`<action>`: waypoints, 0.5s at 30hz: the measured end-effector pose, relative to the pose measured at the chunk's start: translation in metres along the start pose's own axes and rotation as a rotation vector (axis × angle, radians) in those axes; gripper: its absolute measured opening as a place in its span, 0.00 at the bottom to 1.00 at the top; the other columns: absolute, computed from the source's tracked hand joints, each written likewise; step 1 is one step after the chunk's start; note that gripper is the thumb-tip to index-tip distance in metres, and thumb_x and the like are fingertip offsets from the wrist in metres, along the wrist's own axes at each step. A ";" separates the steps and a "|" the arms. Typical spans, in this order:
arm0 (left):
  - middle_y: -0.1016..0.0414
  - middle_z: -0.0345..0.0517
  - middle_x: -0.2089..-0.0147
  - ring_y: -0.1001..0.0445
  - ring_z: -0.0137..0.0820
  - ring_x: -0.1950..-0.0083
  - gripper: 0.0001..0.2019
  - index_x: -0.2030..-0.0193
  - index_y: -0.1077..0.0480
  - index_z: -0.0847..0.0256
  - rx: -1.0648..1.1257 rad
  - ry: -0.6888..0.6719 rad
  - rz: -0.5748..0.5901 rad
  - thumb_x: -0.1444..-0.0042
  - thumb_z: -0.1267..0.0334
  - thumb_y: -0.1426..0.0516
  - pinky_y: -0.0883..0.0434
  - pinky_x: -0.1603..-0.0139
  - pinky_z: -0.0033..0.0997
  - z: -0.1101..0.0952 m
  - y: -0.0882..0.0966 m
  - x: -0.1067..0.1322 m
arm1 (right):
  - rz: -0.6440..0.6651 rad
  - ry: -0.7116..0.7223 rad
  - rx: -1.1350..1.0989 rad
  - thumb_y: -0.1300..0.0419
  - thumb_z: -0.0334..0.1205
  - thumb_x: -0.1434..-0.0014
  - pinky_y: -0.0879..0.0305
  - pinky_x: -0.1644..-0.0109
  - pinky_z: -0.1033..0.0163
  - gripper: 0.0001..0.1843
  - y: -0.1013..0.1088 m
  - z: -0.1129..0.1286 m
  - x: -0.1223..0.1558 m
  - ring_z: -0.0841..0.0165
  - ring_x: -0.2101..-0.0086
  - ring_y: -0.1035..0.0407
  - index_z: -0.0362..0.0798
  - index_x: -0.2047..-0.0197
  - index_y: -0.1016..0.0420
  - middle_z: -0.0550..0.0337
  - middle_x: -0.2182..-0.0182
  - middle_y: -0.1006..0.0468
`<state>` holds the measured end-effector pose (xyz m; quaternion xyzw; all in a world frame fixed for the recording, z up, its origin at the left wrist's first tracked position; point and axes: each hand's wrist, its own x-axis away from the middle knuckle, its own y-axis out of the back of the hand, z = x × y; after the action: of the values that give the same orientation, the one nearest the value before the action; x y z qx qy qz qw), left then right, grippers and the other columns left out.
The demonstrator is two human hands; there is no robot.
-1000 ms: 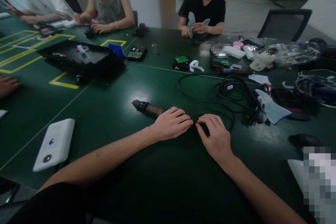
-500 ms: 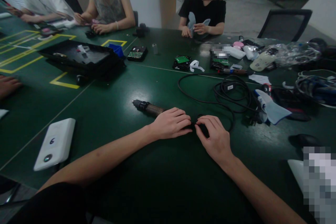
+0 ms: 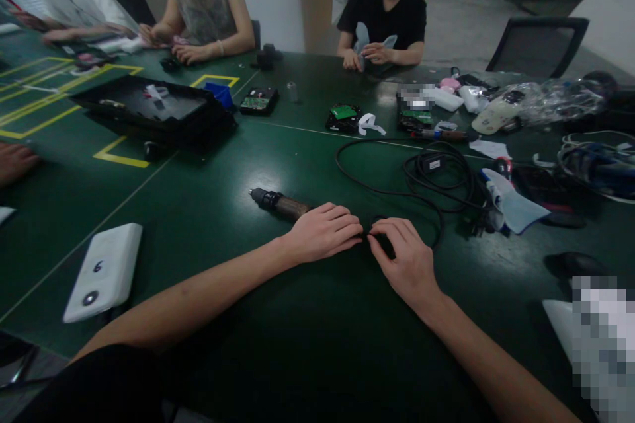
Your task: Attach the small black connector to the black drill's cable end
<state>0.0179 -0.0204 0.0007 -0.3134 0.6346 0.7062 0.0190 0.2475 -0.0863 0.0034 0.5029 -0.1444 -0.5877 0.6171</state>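
My left hand (image 3: 325, 232) lies over the rear end of a brown-handled power tool (image 3: 280, 204) on the green table (image 3: 208, 211), fingers curled and pinching a small dark part at their tips. My right hand (image 3: 404, 261) meets it from the right, its fingers pinched on the same dark part, where a black cable (image 3: 397, 192) comes in. What exactly sits between the fingertips is hidden. The tool's black tip points left.
A white power bank (image 3: 104, 272) lies at the near left. A black tray (image 3: 149, 106) stands far left, circuit boards (image 3: 343, 115) at mid-table, a blue cloth (image 3: 516, 205) and clutter at the right. Several people sit across the table. Another person's hand (image 3: 14, 162) rests at the left edge.
Both hands have stayed in place; the fingertips have shifted only slightly on the small dark part.
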 end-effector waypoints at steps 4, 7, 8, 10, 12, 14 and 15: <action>0.21 0.47 0.46 0.26 0.37 0.46 0.13 0.45 0.27 0.60 -0.006 -0.017 0.011 0.28 0.56 0.46 0.29 0.46 0.38 -0.001 0.000 0.000 | 0.021 0.002 0.002 0.40 0.38 0.30 0.28 0.46 0.51 0.05 0.001 0.000 0.000 0.58 0.49 0.28 0.51 0.52 0.26 0.55 0.53 0.21; 0.22 0.48 0.45 0.26 0.37 0.45 0.13 0.44 0.28 0.61 0.005 -0.011 0.012 0.29 0.58 0.46 0.30 0.45 0.39 -0.002 0.000 0.001 | 0.029 0.013 -0.003 0.41 0.38 0.29 0.28 0.46 0.51 0.05 0.001 -0.001 0.000 0.58 0.49 0.29 0.51 0.52 0.26 0.54 0.52 0.21; 0.22 0.48 0.45 0.26 0.37 0.45 0.13 0.44 0.27 0.61 0.004 -0.010 0.012 0.29 0.59 0.46 0.30 0.45 0.39 -0.002 0.000 0.001 | 0.029 0.015 -0.005 0.41 0.38 0.29 0.29 0.46 0.51 0.05 0.001 -0.001 0.000 0.58 0.49 0.29 0.51 0.52 0.25 0.54 0.52 0.21; 0.22 0.48 0.45 0.26 0.37 0.45 0.13 0.44 0.27 0.61 -0.007 -0.012 0.014 0.29 0.59 0.46 0.30 0.45 0.38 -0.002 0.000 0.001 | 0.032 0.018 -0.009 0.41 0.38 0.29 0.29 0.46 0.51 0.05 0.001 -0.001 0.001 0.59 0.50 0.28 0.51 0.52 0.25 0.54 0.53 0.22; 0.21 0.48 0.46 0.26 0.37 0.45 0.12 0.45 0.27 0.60 -0.023 -0.013 0.015 0.28 0.59 0.46 0.30 0.46 0.38 -0.001 0.000 0.002 | 0.042 0.015 -0.013 0.41 0.38 0.29 0.28 0.47 0.52 0.05 0.001 -0.001 0.001 0.59 0.52 0.28 0.51 0.52 0.25 0.54 0.54 0.22; 0.21 0.47 0.46 0.26 0.36 0.45 0.11 0.46 0.27 0.60 -0.031 -0.015 0.020 0.28 0.58 0.46 0.30 0.46 0.37 -0.001 0.000 0.002 | 0.060 0.007 -0.021 0.42 0.38 0.29 0.28 0.49 0.52 0.06 0.002 -0.001 0.001 0.60 0.54 0.28 0.51 0.52 0.25 0.54 0.55 0.23; 0.21 0.47 0.46 0.26 0.36 0.45 0.11 0.47 0.27 0.60 -0.032 -0.016 0.021 0.27 0.58 0.46 0.30 0.46 0.37 0.000 -0.001 0.002 | 0.067 0.004 -0.027 0.42 0.38 0.28 0.27 0.50 0.52 0.06 0.002 -0.001 0.001 0.60 0.54 0.27 0.51 0.52 0.25 0.54 0.56 0.23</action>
<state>0.0170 -0.0212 -0.0005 -0.3014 0.6262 0.7190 0.0114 0.2499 -0.0872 0.0039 0.4907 -0.1520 -0.5676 0.6435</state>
